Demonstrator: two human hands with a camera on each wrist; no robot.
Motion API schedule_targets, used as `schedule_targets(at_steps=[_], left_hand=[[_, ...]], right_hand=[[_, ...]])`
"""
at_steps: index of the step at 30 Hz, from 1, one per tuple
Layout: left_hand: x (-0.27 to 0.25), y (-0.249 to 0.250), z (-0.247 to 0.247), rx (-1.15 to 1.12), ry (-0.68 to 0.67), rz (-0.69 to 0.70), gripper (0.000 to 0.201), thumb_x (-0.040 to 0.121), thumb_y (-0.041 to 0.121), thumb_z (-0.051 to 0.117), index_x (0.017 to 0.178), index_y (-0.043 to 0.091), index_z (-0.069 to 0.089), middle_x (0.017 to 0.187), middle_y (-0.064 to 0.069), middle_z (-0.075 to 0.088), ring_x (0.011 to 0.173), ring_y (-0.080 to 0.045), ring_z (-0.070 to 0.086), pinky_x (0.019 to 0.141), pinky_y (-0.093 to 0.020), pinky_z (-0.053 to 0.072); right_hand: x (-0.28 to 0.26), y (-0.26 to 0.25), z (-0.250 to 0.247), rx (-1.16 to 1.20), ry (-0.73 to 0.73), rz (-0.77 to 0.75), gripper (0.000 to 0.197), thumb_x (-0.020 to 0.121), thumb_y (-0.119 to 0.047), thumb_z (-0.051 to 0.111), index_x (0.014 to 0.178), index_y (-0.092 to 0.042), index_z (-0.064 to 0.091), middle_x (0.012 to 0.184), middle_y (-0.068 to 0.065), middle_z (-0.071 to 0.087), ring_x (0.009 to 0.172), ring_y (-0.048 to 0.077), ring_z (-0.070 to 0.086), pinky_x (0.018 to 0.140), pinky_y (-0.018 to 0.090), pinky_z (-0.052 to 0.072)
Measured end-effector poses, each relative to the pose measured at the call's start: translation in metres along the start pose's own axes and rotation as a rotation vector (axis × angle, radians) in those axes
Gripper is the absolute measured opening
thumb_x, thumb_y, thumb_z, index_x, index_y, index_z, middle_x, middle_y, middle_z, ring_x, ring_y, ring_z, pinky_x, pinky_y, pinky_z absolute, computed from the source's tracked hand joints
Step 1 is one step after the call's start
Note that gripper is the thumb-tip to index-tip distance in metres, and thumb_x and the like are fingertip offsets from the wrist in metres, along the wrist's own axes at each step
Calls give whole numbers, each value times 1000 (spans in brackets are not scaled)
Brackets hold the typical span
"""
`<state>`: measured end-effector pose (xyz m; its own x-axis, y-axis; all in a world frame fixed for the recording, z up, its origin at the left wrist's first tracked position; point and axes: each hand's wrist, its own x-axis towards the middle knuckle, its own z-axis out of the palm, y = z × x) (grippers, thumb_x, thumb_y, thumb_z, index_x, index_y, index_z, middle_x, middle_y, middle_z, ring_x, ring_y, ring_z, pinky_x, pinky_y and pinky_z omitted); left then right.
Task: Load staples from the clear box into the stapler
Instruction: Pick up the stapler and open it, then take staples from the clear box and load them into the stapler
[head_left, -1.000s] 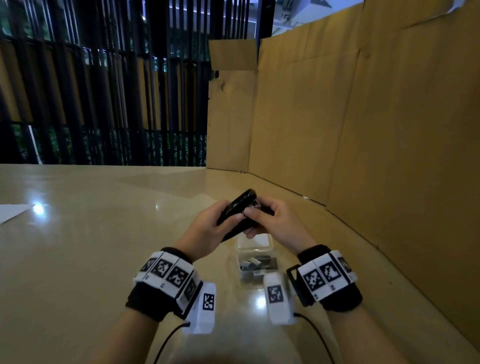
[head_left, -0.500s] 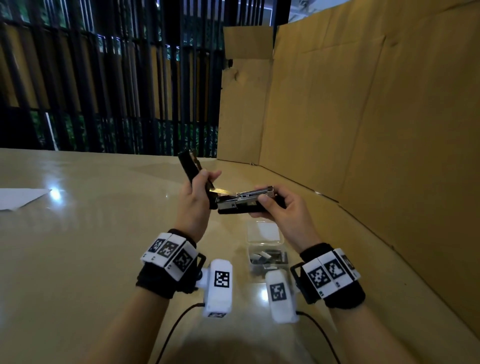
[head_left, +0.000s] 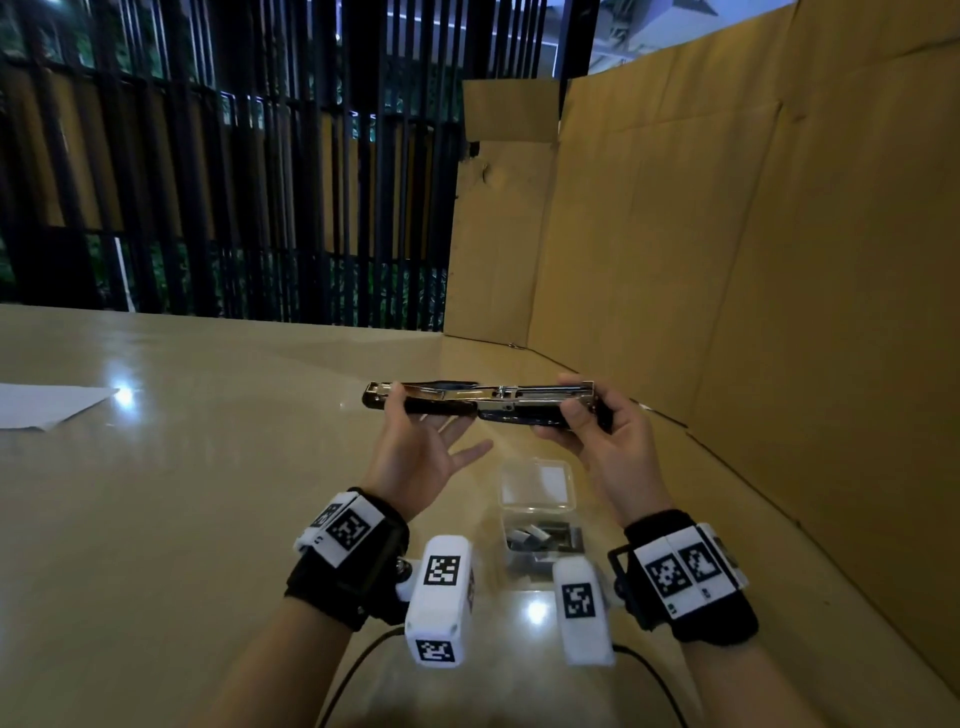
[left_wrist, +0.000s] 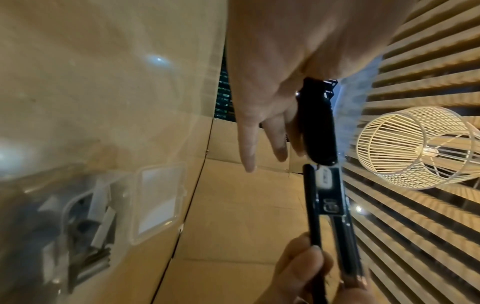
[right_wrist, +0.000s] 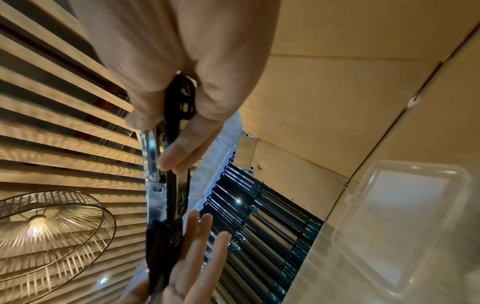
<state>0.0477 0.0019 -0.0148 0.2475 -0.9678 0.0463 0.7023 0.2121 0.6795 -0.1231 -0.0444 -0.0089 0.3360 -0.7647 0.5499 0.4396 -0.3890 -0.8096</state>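
The black and metal stapler (head_left: 478, 402) is swung fully open into one flat line above the table. My left hand (head_left: 415, 447) pinches its black top cover (left_wrist: 319, 127) under the thumb, with the other fingers stretched out straight below. My right hand (head_left: 608, 441) grips the base and the bare metal magazine (right_wrist: 155, 197) at the other end. Below the hands the clear box (head_left: 537, 519) lies on the table with its lid (right_wrist: 405, 226) flipped back, and several grey staple strips (head_left: 540, 543) lie inside.
A tall cardboard wall (head_left: 727, 260) runs along the table's right side and the back corner. A white paper sheet (head_left: 47, 405) lies at the far left. Black railings (head_left: 234, 208) stand behind the glossy table (head_left: 182, 493). Cables trail from both wrist cameras.
A second ago the stapler was folded between both hands. My left hand swung the top cover up and over to the left, so it now lies flat in line with the base.
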Motion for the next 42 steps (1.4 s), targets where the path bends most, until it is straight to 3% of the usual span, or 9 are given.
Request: schedule_targets(at_steps=[4, 10, 19, 23, 26, 31, 34, 36, 42], left_hand=[[-6, 0, 9, 20, -96, -123, 68, 93, 60, 11, 124, 12, 49, 100, -12, 71, 96, -26, 65, 74, -51, 51], [-9, 2, 12, 47, -194, -201, 78, 91, 62, 10, 102, 2, 59, 79, -15, 77, 71, -23, 76, 61, -32, 62], [-2, -9, 12, -87, 1, -75, 55, 98, 46, 25, 104, -3, 50, 107, -21, 59, 89, -23, 61, 59, -21, 61], [0, -8, 9, -1, 64, 39, 46, 98, 41, 31, 93, 0, 52, 84, -13, 67, 83, -19, 64, 59, -19, 60], [4, -3, 5, 53, 84, 94, 47, 97, 42, 32, 94, 0, 52, 95, -16, 62, 83, -19, 64, 58, -19, 60], [6, -4, 1, 44, 119, 122, 61, 97, 42, 33, 129, -9, 42, 125, -22, 54, 86, -18, 63, 56, -19, 60], [7, -5, -1, 82, 113, 121, 49, 97, 42, 34, 107, -2, 52, 117, -20, 57, 86, -19, 63, 60, -20, 61], [5, -6, -1, 116, 108, 119, 43, 97, 41, 35, 93, 2, 53, 104, -16, 60, 85, -20, 63, 60, -21, 61], [5, -3, -1, 181, 61, 103, 40, 97, 40, 37, 89, 4, 52, 96, -14, 63, 86, -22, 65, 63, -23, 61]], right_hand=[[2, 5, -4, 42, -36, 19, 58, 51, -50, 81, 96, -17, 65, 100, 8, 68, 90, 17, 70, 70, 20, 58], [1, 7, -5, 149, -150, 81, 44, 51, -42, 84, 87, -22, 72, 97, 4, 71, 93, 16, 69, 72, 20, 57], [1, 15, -6, 111, -123, 140, 32, 60, -33, 77, 89, -24, 72, 98, 2, 72, 92, 16, 70, 72, 20, 57], [1, 10, -17, -247, -112, 225, 25, 80, -12, 61, 101, -27, 60, 105, 1, 62, 86, 13, 67, 72, 23, 59], [1, 4, -27, -537, -134, 290, 25, 82, -18, 62, 100, -34, 57, 101, 0, 59, 87, 14, 59, 74, 26, 54], [1, 14, -31, -1115, -307, 524, 22, 86, -25, 59, 105, -14, 63, 95, -5, 59, 92, 12, 55, 74, 21, 43], [-4, 33, -27, -1244, -358, 695, 16, 84, -26, 61, 94, -14, 63, 90, 0, 63, 87, 15, 59, 75, 25, 49], [-4, 44, -25, -1319, -314, 738, 19, 80, -28, 65, 93, -15, 62, 93, 3, 63, 95, 20, 58, 85, 34, 52], [0, 52, -13, -1535, -277, 675, 38, 74, -35, 69, 103, -12, 62, 108, 10, 64, 106, 28, 57, 91, 43, 50]])
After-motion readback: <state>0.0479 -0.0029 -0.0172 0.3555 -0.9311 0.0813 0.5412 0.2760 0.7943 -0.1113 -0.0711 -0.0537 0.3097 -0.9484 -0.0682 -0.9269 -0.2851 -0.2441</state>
